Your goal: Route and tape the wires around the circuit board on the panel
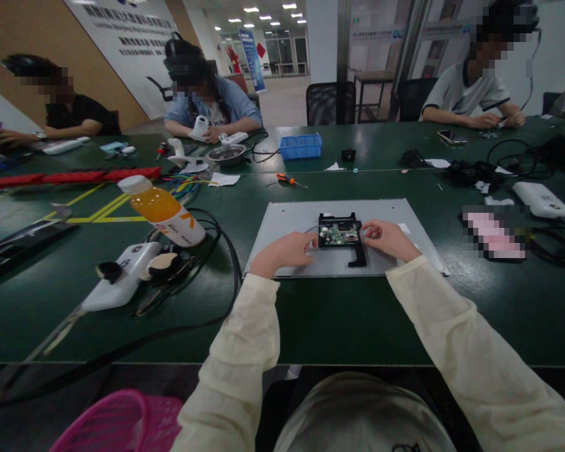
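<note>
A green circuit board (pixel 341 234) sits in a black plastic frame (pixel 359 254), which lies on a flat grey panel (pixel 292 216). My left hand (pixel 289 251) is at the frame's left edge, its fingers bent, with a gap between thumb and fingertips. At the right edge, my right hand (pixel 385 237) has its thumb and fingers drawn together in a pinch. Whatever may be between those fingertips is too small to make out. Beyond the panel lies an orange-handled screwdriver (pixel 286 179).
To the left are a juice bottle (pixel 164 213), a white device (pixel 127 276) and black cables (pixel 228 251). A blue basket (pixel 300 147) and a metal bowl (pixel 226 154) stand farther back. A pink phone (pixel 494 233) lies at right. Three people sit across the table.
</note>
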Available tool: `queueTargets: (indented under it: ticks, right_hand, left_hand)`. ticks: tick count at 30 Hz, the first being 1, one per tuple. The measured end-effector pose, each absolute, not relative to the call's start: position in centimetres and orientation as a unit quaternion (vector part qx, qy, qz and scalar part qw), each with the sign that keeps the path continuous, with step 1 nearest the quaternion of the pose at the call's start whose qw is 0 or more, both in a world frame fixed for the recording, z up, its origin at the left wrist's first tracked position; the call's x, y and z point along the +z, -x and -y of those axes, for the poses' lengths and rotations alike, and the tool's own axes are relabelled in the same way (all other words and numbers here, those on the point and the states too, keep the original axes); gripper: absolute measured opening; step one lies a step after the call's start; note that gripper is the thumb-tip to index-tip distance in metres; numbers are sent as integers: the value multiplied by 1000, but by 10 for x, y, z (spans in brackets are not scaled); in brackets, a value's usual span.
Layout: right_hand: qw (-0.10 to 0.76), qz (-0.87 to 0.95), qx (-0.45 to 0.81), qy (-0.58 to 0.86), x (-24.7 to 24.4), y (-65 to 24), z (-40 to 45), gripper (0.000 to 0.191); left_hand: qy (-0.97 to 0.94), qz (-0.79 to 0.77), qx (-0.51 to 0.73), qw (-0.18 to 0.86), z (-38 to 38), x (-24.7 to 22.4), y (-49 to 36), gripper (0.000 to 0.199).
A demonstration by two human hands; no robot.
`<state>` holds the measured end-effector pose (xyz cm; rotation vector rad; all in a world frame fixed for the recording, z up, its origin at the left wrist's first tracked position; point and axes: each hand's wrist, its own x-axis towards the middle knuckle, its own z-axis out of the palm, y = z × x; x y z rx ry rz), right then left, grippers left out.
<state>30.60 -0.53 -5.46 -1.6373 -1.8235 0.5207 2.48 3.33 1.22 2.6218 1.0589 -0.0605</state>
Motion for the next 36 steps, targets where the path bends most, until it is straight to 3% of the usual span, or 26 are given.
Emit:
queueTargets:
  ticks: [7, 14, 18, 23, 30, 36]
  right_hand:
    - [321, 671, 198, 639, -54, -314, 5, 21]
    - [352, 596, 156, 704, -54, -332, 4, 17]
    - [343, 594, 124, 717, -64, -343, 2, 19]
    - [368, 594, 25, 715, -73, -347, -2, 28]
    - [412, 696, -6, 588, -54, -300, 6, 25]
    - [335, 815, 34, 471, -45, -257, 22, 32]
  left_hand:
    - [-917, -382, -26, 114, -37, 7, -22, 29]
    - [-918, -396, -11, -36, -45, 8, -18, 20]
    - [-917, -384, -26, -100, -50, 7, -13, 22]
    - [-913, -390, -44, -109, -53, 2, -11, 22]
    - [-907, -406, -1, -113, -47, 5, -19, 18]
    - [-884, -442, 125, -90, -37, -2, -44, 26]
